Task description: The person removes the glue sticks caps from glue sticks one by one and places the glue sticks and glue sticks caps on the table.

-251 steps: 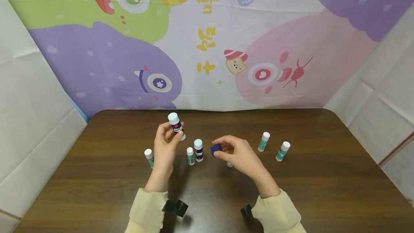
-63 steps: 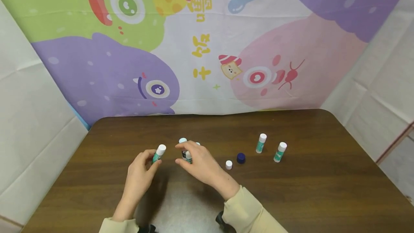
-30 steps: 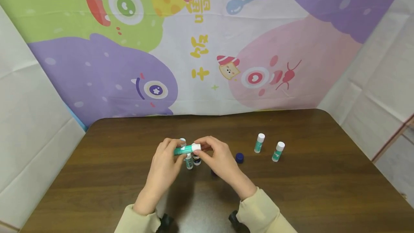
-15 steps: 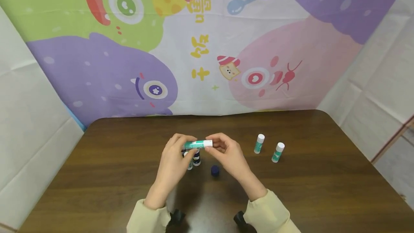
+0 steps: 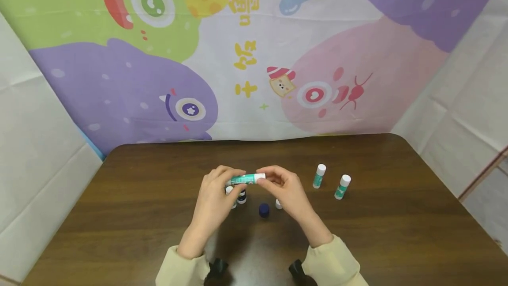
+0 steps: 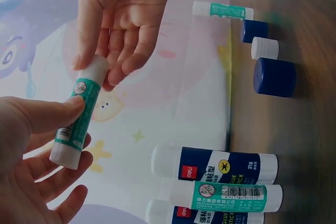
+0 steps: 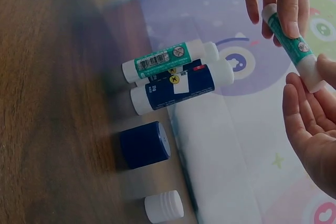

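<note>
A green glue stick with white ends is held nearly level above the table. My left hand grips its body, thumb over the green label. At the other end, my right hand pinches the white cap between thumb and fingers; the cap is on the stick. Below stand two navy glue sticks and a smaller green glue stick, close together and partly hidden by my left hand in the head view. A navy cap and a loose white cap lie near my right hand.
Two more green glue sticks, one farther back and one nearer, stand upright on the right of the brown table. The left wrist view shows a second navy cap. A cartoon-printed cloth hangs behind the table.
Earlier my left hand held a navy glue stick and my right a navy cap; both are down. The left hand then lifted the green stick, and the right hand came to its white end.
</note>
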Motion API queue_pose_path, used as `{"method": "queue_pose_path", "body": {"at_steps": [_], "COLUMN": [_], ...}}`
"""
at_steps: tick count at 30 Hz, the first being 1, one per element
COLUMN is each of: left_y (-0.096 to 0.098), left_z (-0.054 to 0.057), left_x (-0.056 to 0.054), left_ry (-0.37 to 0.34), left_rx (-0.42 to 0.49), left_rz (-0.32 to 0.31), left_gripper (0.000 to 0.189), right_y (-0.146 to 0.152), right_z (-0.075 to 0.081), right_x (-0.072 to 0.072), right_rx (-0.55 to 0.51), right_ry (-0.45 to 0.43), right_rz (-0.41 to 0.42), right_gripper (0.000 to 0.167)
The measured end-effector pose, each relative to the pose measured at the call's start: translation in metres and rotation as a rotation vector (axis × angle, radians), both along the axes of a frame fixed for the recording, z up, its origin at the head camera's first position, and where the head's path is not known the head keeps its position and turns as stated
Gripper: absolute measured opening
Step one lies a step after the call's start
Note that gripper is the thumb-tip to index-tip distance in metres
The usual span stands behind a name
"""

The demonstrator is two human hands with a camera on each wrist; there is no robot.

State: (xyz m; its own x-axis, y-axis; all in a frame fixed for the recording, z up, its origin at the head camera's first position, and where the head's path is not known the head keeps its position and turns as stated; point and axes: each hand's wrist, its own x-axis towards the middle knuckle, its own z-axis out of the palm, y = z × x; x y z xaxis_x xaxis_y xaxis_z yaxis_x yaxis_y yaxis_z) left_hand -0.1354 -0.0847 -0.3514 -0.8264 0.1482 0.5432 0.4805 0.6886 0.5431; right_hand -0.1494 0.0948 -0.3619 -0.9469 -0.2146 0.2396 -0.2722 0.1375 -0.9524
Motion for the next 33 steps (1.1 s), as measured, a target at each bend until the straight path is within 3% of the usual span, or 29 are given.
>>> {"method": "queue_pose_path", "body": {"at_steps": [6, 20, 33], "left_y": [-0.001, -0.001, -0.001], "left_z": [-0.001, 0.0, 0.001], "left_x": [0.002, 0.0, -0.001], "left_ry": [-0.008, 0.019, 0.02], "left_rx": [-0.004, -0.017, -0.012], "left_rz": [0.001, -0.008, -0.018], "left_gripper": [0.023, 0.023, 0.024], "right_y": [0.002, 0.006, 0.002], "right_z": [-0.01, -0.008, 0.021], "right_x": [-0.005, -0.005, 0.01], "right_rx": [0.023, 0.061, 0.072], "right_ry": [0.029, 0.053, 0.042], "right_rz": [-0.006, 0.003, 0.012], "right_gripper": [0.026, 0.024, 0.022]}}
